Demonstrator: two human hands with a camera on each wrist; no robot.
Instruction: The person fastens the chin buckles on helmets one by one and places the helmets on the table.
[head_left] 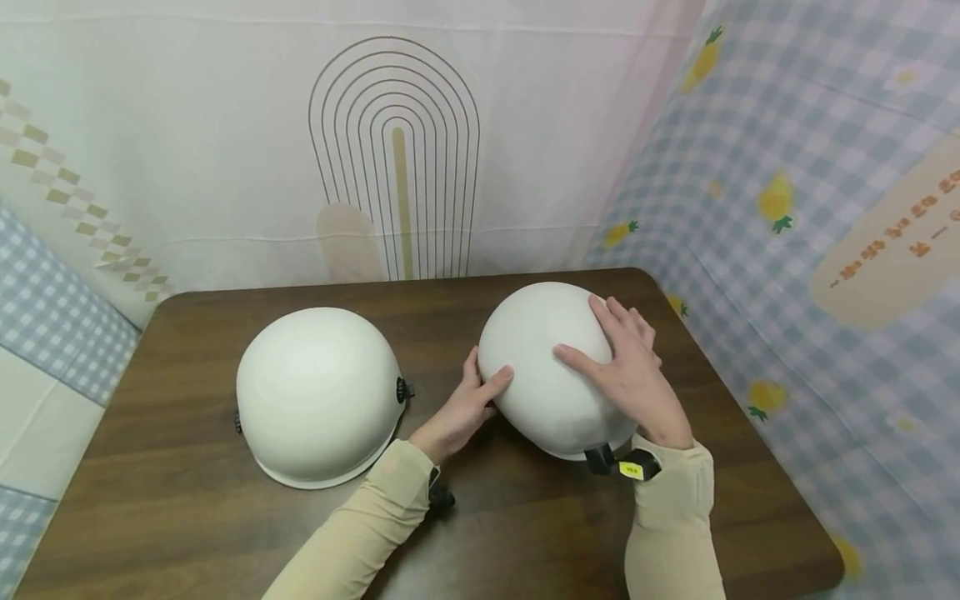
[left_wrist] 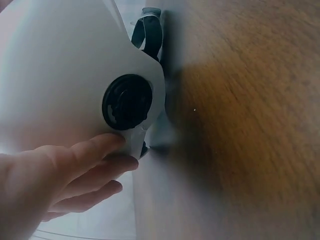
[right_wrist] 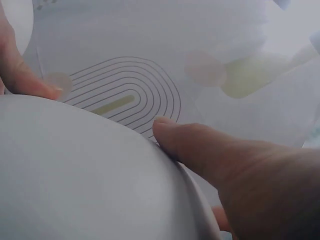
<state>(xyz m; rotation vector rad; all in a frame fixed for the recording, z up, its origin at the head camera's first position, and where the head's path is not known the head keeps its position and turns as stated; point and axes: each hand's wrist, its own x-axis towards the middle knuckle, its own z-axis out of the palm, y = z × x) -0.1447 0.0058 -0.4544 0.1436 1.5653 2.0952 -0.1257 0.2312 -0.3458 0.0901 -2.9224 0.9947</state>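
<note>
Both hands hold a rounded white helmet [head_left: 540, 367] on the right half of the table. My left hand [head_left: 461, 408] rests against its left side, the thumb on the shell. In the left wrist view, the fingers [left_wrist: 95, 172] lie along the lower edge beside a round black knob [left_wrist: 127, 102], and a dark strap [left_wrist: 152, 35] shows beyond it. My right hand [head_left: 630, 367] spreads over the helmet's right side, thumb on the front and fingers round the far side. The right wrist view shows that thumb [right_wrist: 190, 142] pressed to the shell; its other fingers are mostly hidden.
A second white helmet [head_left: 318, 396] sits left of the hands, dome up, with black knobs on its sides. The brown wooden table [head_left: 172, 533] meets a white patterned cloth [head_left: 225, 167] at the back and a checked cloth [head_left: 750, 250] at the right.
</note>
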